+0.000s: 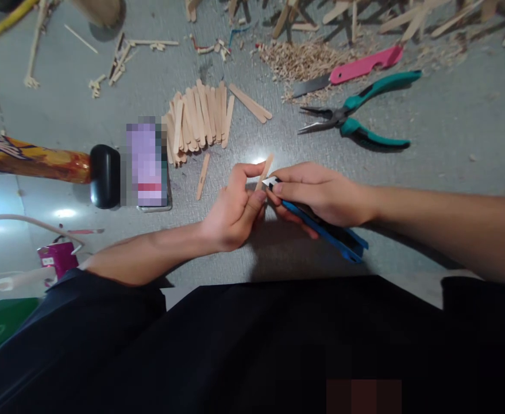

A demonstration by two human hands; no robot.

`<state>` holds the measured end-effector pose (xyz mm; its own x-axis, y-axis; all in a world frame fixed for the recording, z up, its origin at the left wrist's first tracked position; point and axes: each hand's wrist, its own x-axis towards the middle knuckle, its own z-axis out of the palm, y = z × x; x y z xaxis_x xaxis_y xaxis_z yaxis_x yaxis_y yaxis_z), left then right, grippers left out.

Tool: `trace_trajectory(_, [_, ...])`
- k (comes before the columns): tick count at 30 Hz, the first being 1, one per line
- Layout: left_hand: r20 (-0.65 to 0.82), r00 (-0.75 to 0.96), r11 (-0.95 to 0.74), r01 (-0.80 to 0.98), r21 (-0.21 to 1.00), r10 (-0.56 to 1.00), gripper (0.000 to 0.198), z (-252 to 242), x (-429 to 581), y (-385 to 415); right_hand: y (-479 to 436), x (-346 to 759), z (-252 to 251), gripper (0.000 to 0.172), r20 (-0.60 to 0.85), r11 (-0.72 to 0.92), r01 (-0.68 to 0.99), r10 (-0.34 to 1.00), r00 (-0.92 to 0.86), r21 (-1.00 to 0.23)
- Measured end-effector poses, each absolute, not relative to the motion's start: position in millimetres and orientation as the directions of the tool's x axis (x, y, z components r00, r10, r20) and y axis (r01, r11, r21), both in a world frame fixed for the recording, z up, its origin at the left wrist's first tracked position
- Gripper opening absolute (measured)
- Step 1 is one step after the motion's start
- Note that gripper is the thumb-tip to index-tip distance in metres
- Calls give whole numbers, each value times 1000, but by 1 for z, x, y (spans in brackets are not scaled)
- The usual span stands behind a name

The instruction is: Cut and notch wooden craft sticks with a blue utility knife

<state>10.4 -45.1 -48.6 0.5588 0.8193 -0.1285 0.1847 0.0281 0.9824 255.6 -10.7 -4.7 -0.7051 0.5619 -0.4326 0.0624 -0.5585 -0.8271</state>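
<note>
My left hand [239,207] pinches a flat wooden popsicle stick [265,171], its upper end sticking up past the fingers. In my right hand [312,192] is a blue utility knife [330,230], its handle slanting down to the right under the palm. The knife's short pointed blade [269,182] meets the stick's edge or lies just beside it; which one I cannot tell. Above my left hand lies a single stick [203,176] with a small dark slot in it. A pile of popsicle sticks [200,115] spreads out beyond that, with a few loose ones at its right.
Teal-handled pliers [342,115] and a pink folding saw [364,66] lie at the upper right beside wood shavings [304,57]. A phone [146,164] stands left of the pile, near a bottle with a black cap [104,176]. Stick pieces [407,23] line the far edge.
</note>
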Motion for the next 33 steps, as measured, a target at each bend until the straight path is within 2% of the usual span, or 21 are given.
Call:
trace_trajectory(3, [-71,564,82,6,997,823,45,-54,14,-46,-14,255,-8,30,-383,-589,-29,561,-733,-807])
trace_trajectory(5, [-54,550,98,-51,994,833,45,-55,17,-47,-15,255,-9,30,-378,-614,-55,550,-745,-787])
trace_trajectory(10, [-175,519,195,17,981,837,57,-48,20,-47,-16,258,-10,31,-421,-670,-30,499,-758,-742])
trace_trajectory(14, [-136,524,197,-62,978,841,56,-47,23,-46,-19,257,-12,30,-388,-649,-71,534,-751,-757])
trace_trajectory(18, [-57,496,130,-114,985,867,47,-51,23,-45,-23,254,-13,26,-380,-554,-46,626,-682,-831])
trace_trajectory(22, [-65,509,121,-79,989,859,44,-53,21,-45,-25,251,-8,26,-400,-483,23,696,-596,-875])
trace_trajectory(25, [-106,503,135,-21,991,858,52,-54,21,-45,-25,249,-4,27,-413,-485,32,706,-575,-874])
trace_trajectory(33, [-107,499,125,-4,992,860,53,-53,22,-42,-26,247,-3,34,-435,-472,77,721,-540,-878])
